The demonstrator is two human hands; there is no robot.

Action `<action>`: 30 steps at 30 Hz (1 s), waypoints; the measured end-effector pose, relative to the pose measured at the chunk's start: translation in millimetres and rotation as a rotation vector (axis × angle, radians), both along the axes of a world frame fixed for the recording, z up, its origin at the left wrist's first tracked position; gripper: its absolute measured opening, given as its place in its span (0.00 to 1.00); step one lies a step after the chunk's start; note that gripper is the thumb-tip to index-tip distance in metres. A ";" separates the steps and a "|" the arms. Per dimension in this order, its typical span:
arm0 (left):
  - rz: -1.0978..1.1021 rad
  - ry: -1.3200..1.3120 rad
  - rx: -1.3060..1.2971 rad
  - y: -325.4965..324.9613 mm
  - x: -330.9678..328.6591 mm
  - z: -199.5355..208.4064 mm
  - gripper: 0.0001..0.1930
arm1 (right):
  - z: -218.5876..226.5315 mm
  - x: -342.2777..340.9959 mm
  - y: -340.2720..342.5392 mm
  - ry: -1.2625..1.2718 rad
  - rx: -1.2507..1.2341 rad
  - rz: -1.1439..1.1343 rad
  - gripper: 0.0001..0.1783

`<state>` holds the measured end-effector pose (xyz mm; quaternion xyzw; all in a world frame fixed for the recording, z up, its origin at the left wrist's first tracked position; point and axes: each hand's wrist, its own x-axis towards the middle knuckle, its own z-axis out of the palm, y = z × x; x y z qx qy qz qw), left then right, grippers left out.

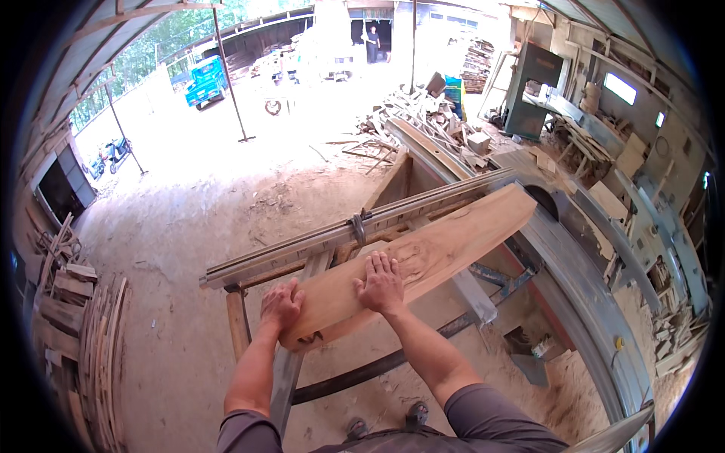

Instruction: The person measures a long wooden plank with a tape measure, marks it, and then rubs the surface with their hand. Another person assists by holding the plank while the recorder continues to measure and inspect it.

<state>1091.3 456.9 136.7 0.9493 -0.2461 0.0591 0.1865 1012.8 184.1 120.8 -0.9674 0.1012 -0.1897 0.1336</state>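
Toward far right, plank (445, 249) lengthwise

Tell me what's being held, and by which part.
A wooden plank: the left hand is at its near end, though whether its fingers grip can't be told; the right hand lies flat on the top face.

Free rm L of plank's (427, 258) near end; rail (294, 249) w/ clamp (359, 226) blocks far side, steel bed (580, 291) R.

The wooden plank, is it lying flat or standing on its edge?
The plank lies flat: its broad face is up, with the right hand resting on it.
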 end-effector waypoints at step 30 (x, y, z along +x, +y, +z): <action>-0.006 0.066 0.016 -1.2 35.1 -26.3 0.26 | -54.5 29.7 -1.9 -0.549 0.089 0.006 0.11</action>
